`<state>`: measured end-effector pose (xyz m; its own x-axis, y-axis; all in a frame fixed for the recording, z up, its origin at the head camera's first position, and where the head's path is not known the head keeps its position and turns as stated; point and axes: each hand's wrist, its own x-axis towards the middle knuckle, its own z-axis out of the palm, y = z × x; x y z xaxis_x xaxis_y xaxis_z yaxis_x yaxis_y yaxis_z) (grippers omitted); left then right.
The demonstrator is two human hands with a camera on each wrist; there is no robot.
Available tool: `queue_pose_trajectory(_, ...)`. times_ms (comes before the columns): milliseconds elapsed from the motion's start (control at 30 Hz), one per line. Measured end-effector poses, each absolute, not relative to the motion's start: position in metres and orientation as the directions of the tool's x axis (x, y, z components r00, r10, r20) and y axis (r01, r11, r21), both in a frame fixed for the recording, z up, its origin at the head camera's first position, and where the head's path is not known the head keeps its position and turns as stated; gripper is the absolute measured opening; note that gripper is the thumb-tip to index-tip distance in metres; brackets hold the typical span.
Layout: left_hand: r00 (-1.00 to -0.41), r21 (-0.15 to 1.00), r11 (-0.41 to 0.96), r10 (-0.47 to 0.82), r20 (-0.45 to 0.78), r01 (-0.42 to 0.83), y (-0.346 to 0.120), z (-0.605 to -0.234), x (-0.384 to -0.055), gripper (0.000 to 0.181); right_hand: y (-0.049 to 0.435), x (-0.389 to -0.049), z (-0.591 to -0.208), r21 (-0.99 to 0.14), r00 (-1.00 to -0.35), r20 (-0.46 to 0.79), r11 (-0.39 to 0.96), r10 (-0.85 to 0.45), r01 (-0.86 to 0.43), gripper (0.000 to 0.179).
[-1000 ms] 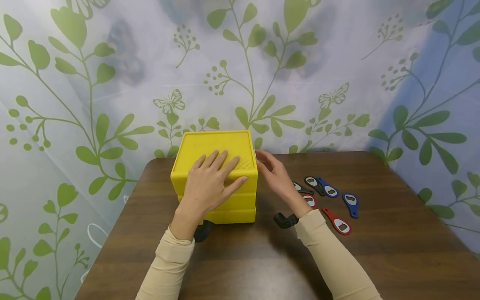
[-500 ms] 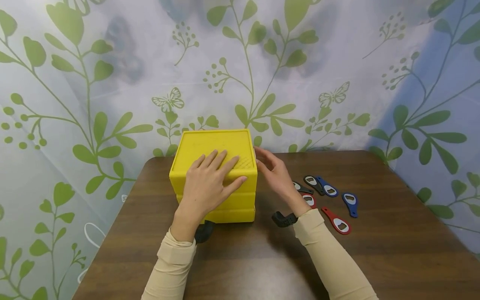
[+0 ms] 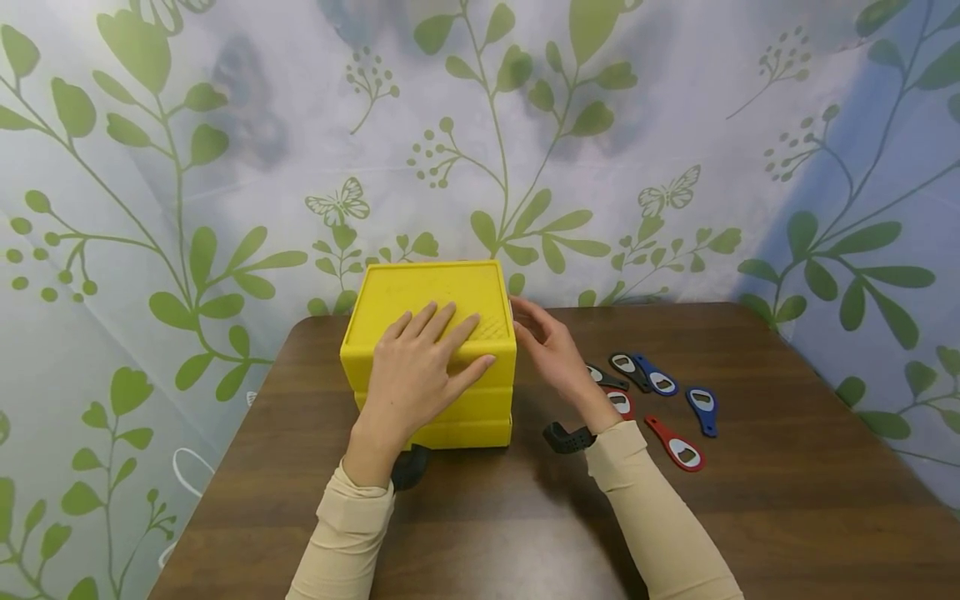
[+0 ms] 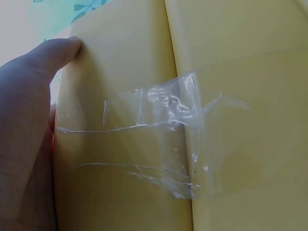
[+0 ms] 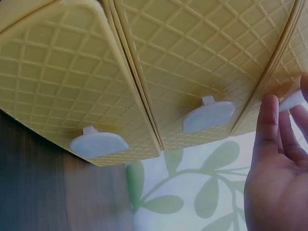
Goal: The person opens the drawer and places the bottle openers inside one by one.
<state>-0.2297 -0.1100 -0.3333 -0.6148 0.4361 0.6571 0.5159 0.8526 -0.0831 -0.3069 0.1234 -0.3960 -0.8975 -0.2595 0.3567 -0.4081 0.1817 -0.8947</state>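
A yellow three-tier drawer unit [image 3: 438, 379] stands on the table, its lattice-patterned drawer fronts facing right. My left hand [image 3: 412, 362] rests on its top with fingers stretched out and spread; the thumb reaches over the near top edge. Clear tape [image 4: 178, 106] runs across a seam on the side in the left wrist view. At the unit's right side, my right hand [image 3: 551, 346] pinches the white handle [image 5: 291, 102] of the top drawer. Below it, the middle handle [image 5: 209, 115] and lower handle [image 5: 98, 143] are untouched. All drawers look closed.
Several bottle openers lie right of the right wrist: a red one [image 3: 675, 444], a blue one [image 3: 702, 408], a black one [image 3: 628, 370] and others. The brown wooden table [image 3: 480, 525] ends at a leaf-patterned curtain [image 3: 525, 167] behind the drawer unit.
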Motion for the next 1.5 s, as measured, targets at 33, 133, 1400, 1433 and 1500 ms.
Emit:
queue_pose_trajectory(33,-0.617,-0.080,0.853,0.435,0.656,0.516,-0.110,-0.333,-0.230,0.057,0.124,-0.307,-0.396,-0.895,-0.898,0.357,0.182,-0.259,-0.408,0.051)
queue_pose_trajectory(133,-0.625,-0.073,0.854,0.433,0.650,0.515,-0.109,-0.333,-0.229,0.058,0.125,-0.308,-0.396,-0.889,-0.893,0.360,0.192,-0.270,-0.416,0.051)
queue_pose_trajectory(1400,-0.642,-0.074,0.853,0.443,0.625,0.517,-0.111,-0.331,-0.227,0.057,0.174,-0.312,-0.383,-0.842,-0.888,0.309,0.337,-0.340,-0.421,0.048)
queue_pose_trajectory(1433,-0.643,-0.073,0.853,0.444,0.624,0.517,-0.111,-0.331,-0.227,0.057,0.175,-0.312,-0.383,-0.842,-0.889,0.306,0.339,-0.342,-0.420,0.048)
queue_pose_trajectory(1500,-0.645,-0.071,0.853,0.443,0.622,0.518,-0.111,-0.331,-0.227,0.057,0.177,-0.312,-0.382,-0.840,-0.888,0.302,0.343,-0.346,-0.420,0.048)
